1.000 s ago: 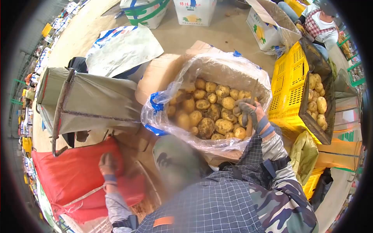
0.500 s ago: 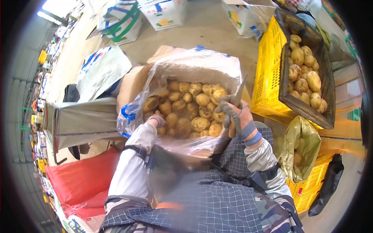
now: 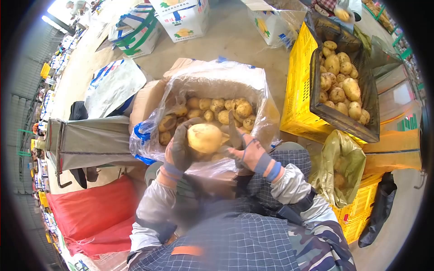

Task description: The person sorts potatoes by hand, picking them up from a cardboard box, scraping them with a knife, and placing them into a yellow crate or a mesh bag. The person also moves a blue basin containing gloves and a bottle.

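My left hand (image 3: pixel 180 149), in a dark-palmed orange glove, is closed round a large pale yellow potato (image 3: pixel 204 138) above the box. From the right, my right hand (image 3: pixel 254 156), gloved alike, comes close to that potato with its fingers bent. A narrow dark knife (image 3: pixel 234 128) points upward from the right hand; its handle is hidden in the glove. Below both hands, the open cardboard box (image 3: pixel 246 77) lined with clear plastic holds many potatoes (image 3: pixel 218 105), some with soil on them.
At right stands a yellow crate (image 3: pixel 296 95) with a dark-rimmed bin of potatoes (image 3: pixel 332 63) on it. A gold plastic bag (image 3: pixel 352 158) sits nearer me. Red sacks (image 3: pixel 95 203) lie at left, and white printed cartons (image 3: pixel 185 25) stand on the floor beyond.
My left hand has come up out of the box with a potato in it. My right hand has moved left, bringing the knife close to that potato.
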{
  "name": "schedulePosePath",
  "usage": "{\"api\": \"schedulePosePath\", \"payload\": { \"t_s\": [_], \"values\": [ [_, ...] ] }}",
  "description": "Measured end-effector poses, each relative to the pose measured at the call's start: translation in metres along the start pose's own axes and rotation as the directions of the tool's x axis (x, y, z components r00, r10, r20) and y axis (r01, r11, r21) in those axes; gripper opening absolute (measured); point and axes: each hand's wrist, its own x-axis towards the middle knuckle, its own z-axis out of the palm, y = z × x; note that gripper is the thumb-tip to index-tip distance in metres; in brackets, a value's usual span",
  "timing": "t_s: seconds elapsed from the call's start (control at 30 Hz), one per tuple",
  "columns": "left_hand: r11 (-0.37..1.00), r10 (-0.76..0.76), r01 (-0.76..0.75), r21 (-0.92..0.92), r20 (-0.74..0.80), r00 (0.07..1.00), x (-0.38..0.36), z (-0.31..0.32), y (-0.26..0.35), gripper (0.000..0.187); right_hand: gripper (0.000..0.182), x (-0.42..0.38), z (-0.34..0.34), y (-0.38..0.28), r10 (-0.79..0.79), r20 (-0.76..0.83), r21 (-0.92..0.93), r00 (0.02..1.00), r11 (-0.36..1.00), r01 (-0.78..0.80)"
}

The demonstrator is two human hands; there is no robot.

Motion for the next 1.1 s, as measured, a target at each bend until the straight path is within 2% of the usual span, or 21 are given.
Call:
{"api": "schedulePosePath", "payload": {
  "t_s": [0.07, 0.13, 0.2, 0.23, 0.3, 0.33, 0.43, 0.47, 0.57, 0.67, 0.77, 0.8, 0.9, 1.0, 1.03, 1.1],
  "values": [
    [0.971, -0.051, 0.051, -0.232, 0.008, 0.999, -0.005, 0.006, 0.004, 0.040, 0.072, -0.001, 0.001, -0.008, 0.056, 0.071, 0.306, 0.996, 0.949, -0.075],
    [0.887, -0.107, 0.108, -0.449, 0.027, 0.994, -0.014, 0.010, 0.012, 0.046, 0.069, -0.010, -0.004, -0.039, 0.090, 0.174, 0.551, 0.981, 0.817, -0.173],
    [0.758, -0.156, 0.156, -0.634, 0.056, 0.986, -0.020, 0.007, 0.017, 0.053, 0.069, -0.017, -0.012, -0.069, 0.086, 0.252, 0.670, 0.964, 0.703, -0.238],
    [0.753, -0.116, 0.139, -0.643, 0.079, 0.990, -0.022, 0.004, 0.018, 0.055, 0.070, -0.018, -0.010, -0.071, 0.070, 0.271, 0.700, 0.960, 0.670, -0.247],
    [0.737, -0.034, 0.113, -0.666, 0.130, 0.991, -0.026, 0.000, 0.018, 0.060, 0.074, -0.022, 0.003, -0.068, 0.083, 0.180, 0.673, 0.980, 0.717, -0.184],
    [0.688, -0.104, 0.148, -0.711, 0.106, 0.989, -0.030, -0.001, 0.020, 0.060, 0.075, -0.024, 0.005, -0.069, 0.086, 0.145, 0.652, 0.986, 0.741, -0.161],
    [0.814, -0.136, 0.088, -0.574, -0.041, 0.990, -0.029, -0.004, 0.029, 0.054, 0.076, -0.026, 0.014, -0.069, 0.011, -0.011, 0.579, 1.000, 0.815, -0.002],
    [0.799, -0.153, 0.095, -0.594, -0.047, 0.987, -0.031, -0.005, 0.027, 0.048, 0.076, -0.024, 0.018, -0.066, -0.036, -0.066, 0.548, 0.997, 0.834, 0.066],
    [0.754, -0.208, 0.108, -0.648, -0.079, 0.975, -0.039, -0.007, 0.016, 0.031, 0.074, -0.025, 0.023, -0.061, -0.171, -0.100, 0.537, 0.980, 0.820, 0.198],
    [0.678, -0.217, 0.063, -0.732, -0.117, 0.969, -0.043, -0.008, 0.024, 0.025, 0.073, -0.026, 0.019, -0.060, -0.241, -0.021, 0.586, 0.970, 0.784, 0.207],
    [0.535, -0.388, 0.022, -0.845, -0.222, 0.895, -0.047, -0.009, 0.033, 0.023, 0.076, -0.041, 0.018, -0.078, -0.206, -0.043, 0.555, 0.978, 0.809, 0.195],
    [0.586, -0.370, 0.005, -0.810, -0.263, 0.891, -0.049, -0.012, 0.029, 0.026, 0.076, -0.045, 0.018, -0.079, -0.205, -0.055, 0.514, 0.977, 0.833, 0.204],
    [0.736, -0.281, 0.040, -0.676, -0.251, 0.926, -0.053, -0.022, 0.030, 0.028, 0.077, -0.044, 0.011, -0.058, -0.275, -0.085, 0.307, 0.958, 0.907, 0.287],
    [0.877, -0.214, 0.044, -0.478, -0.307, 0.927, -0.054, -0.014, 0.053, 0.029, 0.078, -0.046, 0.001, -0.046, -0.373, -0.064, 0.235, 0.925, 0.896, 0.378],
    [0.871, -0.213, 0.059, -0.488, -0.267, 0.940, -0.053, -0.013, 0.063, 0.029, 0.079, -0.045, -0.003, -0.043, -0.412, -0.057, 0.208, 0.909, 0.886, 0.415],
    [0.854, -0.219, 0.097, -0.511, -0.183, 0.958, -0.054, -0.013, 0.076, 0.029, 0.079, -0.048, -0.006, -0.044, -0.401, -0.074, 0.395, 0.913, 0.829, 0.396]
  ]
}}
